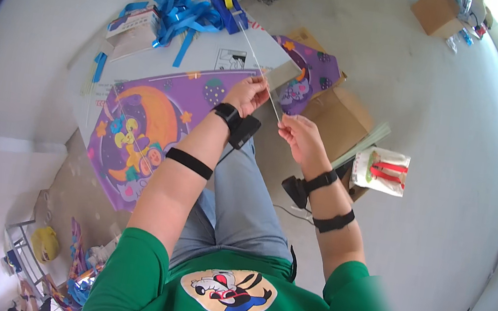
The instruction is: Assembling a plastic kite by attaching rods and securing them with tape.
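A thin, pale strip of tape (pixel 249 43) runs taut from a blue tape dispenser (pixel 229 17) with a yellow core, seen almost edge-on. My left hand (pixel 248 94) pinches the strip partway along, over the near edge of the white table. Farther down, my right hand (pixel 300 137) grips the strip near its lower end between thumb and fingers. Beneath and left of my left hand lies a purple printed sheet (pixel 203 94) with an orange moon and a yellow cartoon animal. Its right corner is partly hidden by that hand.
Blue ribbons (pixel 187 11) and an opened carton (pixel 133 32) are on the white table (pixel 206 56). Beyond its right edge, another purple sheet (pixel 315 78) rests near brown cardboard (pixel 338 117). A clear packet with red items (pixel 382 170) lies right of my right hand.
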Tool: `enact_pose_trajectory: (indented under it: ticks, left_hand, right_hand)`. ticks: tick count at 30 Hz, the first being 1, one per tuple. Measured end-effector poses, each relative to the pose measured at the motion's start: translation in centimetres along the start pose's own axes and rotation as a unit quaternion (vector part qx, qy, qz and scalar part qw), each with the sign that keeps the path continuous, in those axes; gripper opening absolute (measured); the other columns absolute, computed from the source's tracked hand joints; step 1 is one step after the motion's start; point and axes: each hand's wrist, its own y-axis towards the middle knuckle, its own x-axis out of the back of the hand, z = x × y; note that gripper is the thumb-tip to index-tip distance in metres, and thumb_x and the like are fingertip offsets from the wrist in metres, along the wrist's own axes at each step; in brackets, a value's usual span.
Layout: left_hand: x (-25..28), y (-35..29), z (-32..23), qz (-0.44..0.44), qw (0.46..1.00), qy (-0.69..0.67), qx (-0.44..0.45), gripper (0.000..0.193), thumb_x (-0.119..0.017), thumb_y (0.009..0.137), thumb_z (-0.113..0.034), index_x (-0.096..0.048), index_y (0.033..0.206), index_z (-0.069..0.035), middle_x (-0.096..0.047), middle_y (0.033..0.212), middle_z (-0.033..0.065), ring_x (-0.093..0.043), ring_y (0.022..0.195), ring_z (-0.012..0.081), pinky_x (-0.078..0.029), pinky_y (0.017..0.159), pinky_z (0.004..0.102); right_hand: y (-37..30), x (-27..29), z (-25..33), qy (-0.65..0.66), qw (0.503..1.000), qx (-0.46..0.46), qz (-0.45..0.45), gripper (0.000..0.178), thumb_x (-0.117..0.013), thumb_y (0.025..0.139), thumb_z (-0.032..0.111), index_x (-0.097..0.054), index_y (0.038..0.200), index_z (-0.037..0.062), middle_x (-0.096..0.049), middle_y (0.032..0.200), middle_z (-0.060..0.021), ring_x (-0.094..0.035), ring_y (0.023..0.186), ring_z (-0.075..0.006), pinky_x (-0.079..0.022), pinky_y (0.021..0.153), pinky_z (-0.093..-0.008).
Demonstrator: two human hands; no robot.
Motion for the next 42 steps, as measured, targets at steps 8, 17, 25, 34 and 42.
enact_pose_trajectory:
  ticks: [8, 17, 25, 34, 42]
  left_hand:
    - [-0.4, -0.6, -0.1, -0.017, 1.000, 0.010, 0.008, 0.005, -0.061, 0.087, -0.009, -0.056, 0.090, -0.010, -0.060, 0.078, -0.0007, -0.059, 0.067, 0.0102, -0.052, 0.065, 0.0257]
    - [5.4, -5.9, -3.9, -0.074, 0.995, -0.006, -0.070, 0.010, -0.062, 0.084, -0.008, -0.056, 0.091, -0.010, -0.057, 0.079, 0.0005, -0.056, 0.071, 0.0112, -0.047, 0.065, 0.0255]
    - [31.2, -20.3, -13.7, -0.359, 0.869, 0.315, -0.132, 0.006, -0.058, 0.079, -0.008, -0.060, 0.074, -0.004, -0.054, 0.060, 0.0033, -0.051, 0.045, 0.0137, -0.040, 0.040, 0.0243]
    - [35.7, -22.1, -9.9, -0.460, 0.732, 0.503, 0.011, 0.026, -0.067, 0.075, -0.025, -0.062, 0.060, -0.005, -0.058, 0.054, 0.0096, -0.062, 0.051, 0.0201, -0.050, 0.044, 0.0320]
    - [25.0, -16.9, -14.6, -0.306, 0.674, 0.651, -0.166, 0.024, -0.062, 0.080, -0.024, -0.063, 0.088, -0.001, -0.064, 0.077, 0.0128, -0.063, 0.074, 0.0224, -0.048, 0.067, 0.0336]
  right_hand:
    - [0.1, 0.5, -0.2, -0.003, 1.000, -0.008, -0.008, 0.012, -0.064, 0.083, 0.013, -0.058, 0.076, 0.0049, -0.058, 0.077, -0.0024, -0.055, 0.073, -0.0116, -0.045, 0.069, -0.0256]
    - [-0.2, 0.7, 0.6, 0.004, 1.000, 0.006, -0.003, 0.008, -0.064, 0.083, 0.011, -0.061, 0.080, 0.0040, -0.060, 0.079, -0.0034, -0.058, 0.074, -0.0122, -0.048, 0.068, -0.0239]
    - [-0.1, -0.4, -0.3, 0.001, 0.999, 0.006, 0.037, 0.009, -0.062, 0.085, 0.009, -0.060, 0.077, 0.0059, -0.060, 0.076, -0.0020, -0.059, 0.074, -0.0112, -0.049, 0.067, -0.0227]
    - [0.1, 1.2, -0.4, -0.022, 1.000, 0.008, 0.000, 0.007, -0.062, 0.085, 0.010, -0.060, 0.082, 0.0050, -0.061, 0.079, -0.0024, -0.059, 0.076, -0.0116, -0.048, 0.069, -0.0236]
    - [-0.2, 0.8, 3.2, -0.065, 0.996, 0.067, 0.000, 0.010, -0.062, 0.085, 0.013, -0.058, 0.085, 0.0032, -0.061, 0.082, -0.0042, -0.056, 0.076, -0.0112, -0.045, 0.073, -0.0244]
